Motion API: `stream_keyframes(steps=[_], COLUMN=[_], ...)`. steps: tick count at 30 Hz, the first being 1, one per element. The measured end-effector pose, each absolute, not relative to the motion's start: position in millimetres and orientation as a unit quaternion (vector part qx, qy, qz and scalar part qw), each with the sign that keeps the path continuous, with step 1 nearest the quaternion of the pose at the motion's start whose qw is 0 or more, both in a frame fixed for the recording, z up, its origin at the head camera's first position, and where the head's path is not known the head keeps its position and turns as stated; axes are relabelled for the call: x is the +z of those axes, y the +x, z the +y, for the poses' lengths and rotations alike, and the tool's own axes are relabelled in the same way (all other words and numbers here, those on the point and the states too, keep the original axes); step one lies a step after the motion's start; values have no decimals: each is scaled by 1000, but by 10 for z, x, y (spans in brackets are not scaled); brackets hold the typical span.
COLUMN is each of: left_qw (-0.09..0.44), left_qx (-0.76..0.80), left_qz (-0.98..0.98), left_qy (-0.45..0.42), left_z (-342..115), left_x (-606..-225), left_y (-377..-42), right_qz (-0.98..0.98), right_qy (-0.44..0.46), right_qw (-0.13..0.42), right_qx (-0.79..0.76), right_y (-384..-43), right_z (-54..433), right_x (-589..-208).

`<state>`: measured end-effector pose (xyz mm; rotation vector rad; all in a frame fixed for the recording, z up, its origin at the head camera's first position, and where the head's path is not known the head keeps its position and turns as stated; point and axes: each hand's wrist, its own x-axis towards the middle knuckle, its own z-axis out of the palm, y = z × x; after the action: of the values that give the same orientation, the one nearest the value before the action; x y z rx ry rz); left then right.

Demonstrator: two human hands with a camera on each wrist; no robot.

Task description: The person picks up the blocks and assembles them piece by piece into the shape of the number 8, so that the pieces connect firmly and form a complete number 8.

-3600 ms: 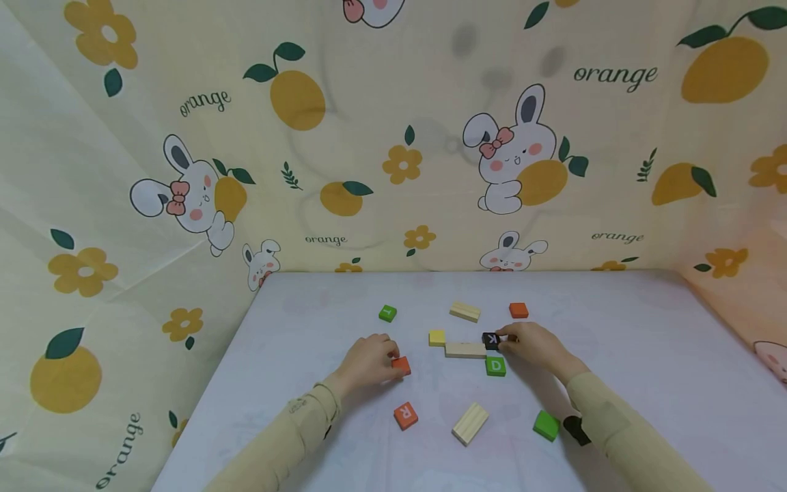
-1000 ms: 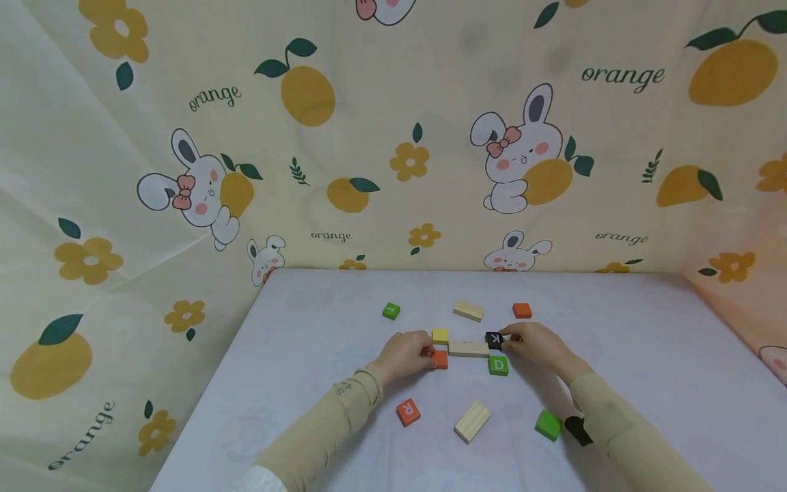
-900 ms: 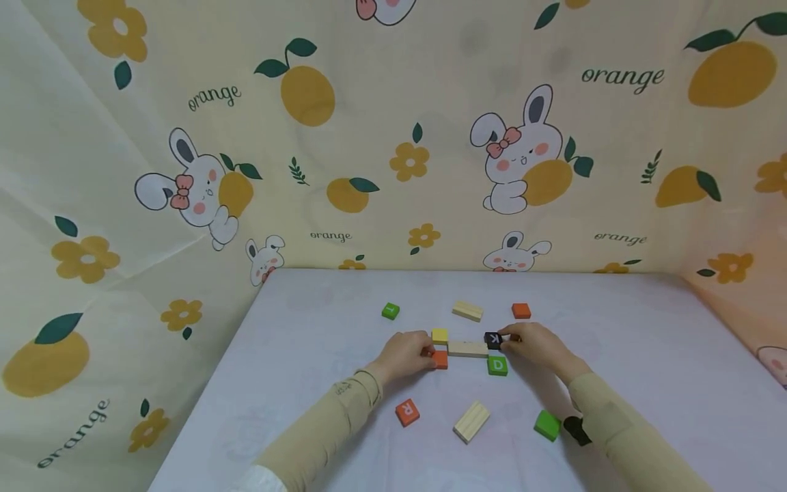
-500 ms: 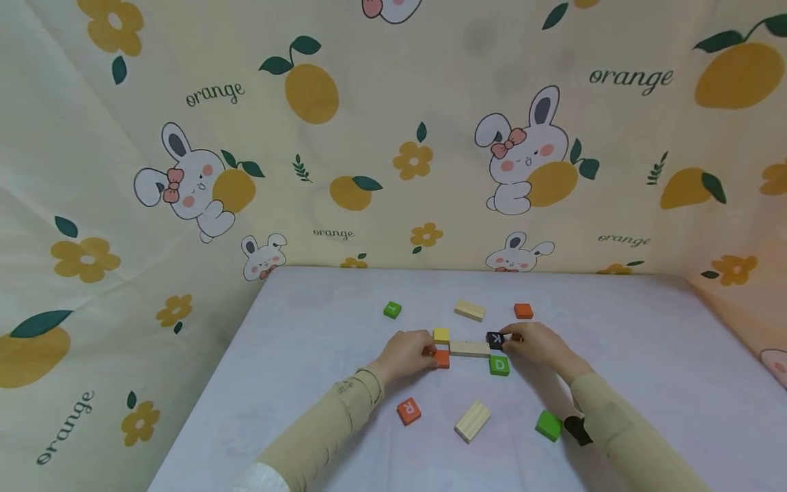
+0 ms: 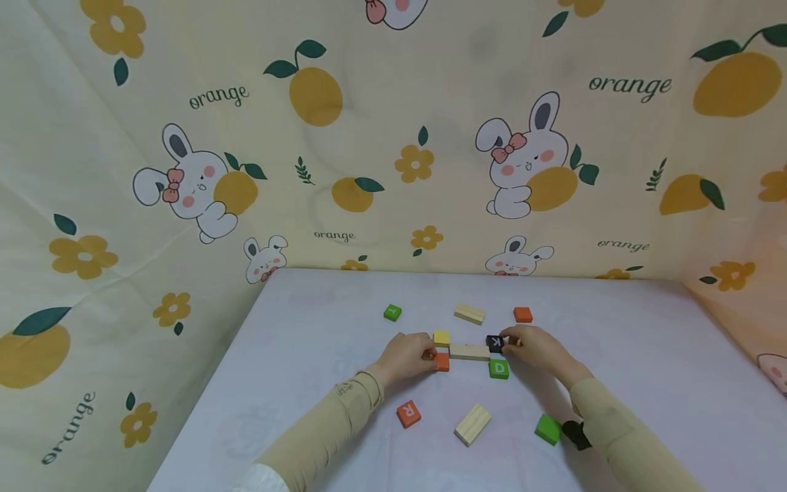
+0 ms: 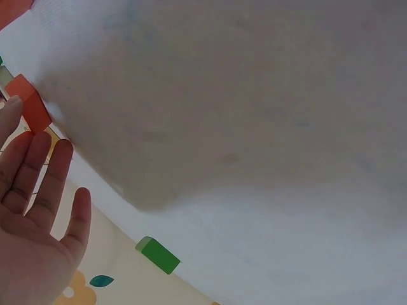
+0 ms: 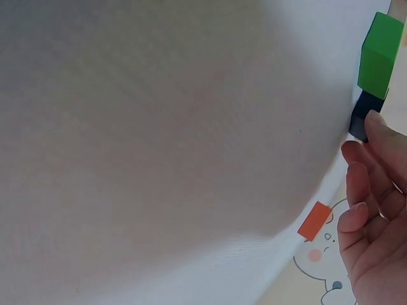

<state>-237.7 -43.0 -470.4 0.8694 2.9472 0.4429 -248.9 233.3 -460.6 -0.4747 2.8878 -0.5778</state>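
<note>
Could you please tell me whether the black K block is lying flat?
Flat: the black K block shows its lettered face upward.

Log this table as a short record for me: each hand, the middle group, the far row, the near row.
Left hand: pinches orange block
Right hand: pinches K block
Middle: middle plank, with yellow block and orange block at its left end, K block and D block at its right
Far row: far green block, far plank, far orange block
Near row: R block, near plank, near green block
</note>
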Motion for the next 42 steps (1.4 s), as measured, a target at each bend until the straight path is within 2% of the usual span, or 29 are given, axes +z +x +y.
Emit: stream_keyframes(steps=[13,29,42], left_qw=[8,29,24], left_qx=[133,143,139], left_qz=[948,949,950], left_qy=[287,281,280], left_z=[-426,-404,-405], left_x=[-4686,-4666,-4669], left_y=[-2398,-2396,-2398], right_qz=[964,965,961], right_qy=[-165,-172,-193], right_qw=[72,63,51], right_qx=[-193,-186,-194], right_y=[-2532,-2503,-2279], right_z=[2344,2347,2514], right_x=[-4604,-4562,-4476])
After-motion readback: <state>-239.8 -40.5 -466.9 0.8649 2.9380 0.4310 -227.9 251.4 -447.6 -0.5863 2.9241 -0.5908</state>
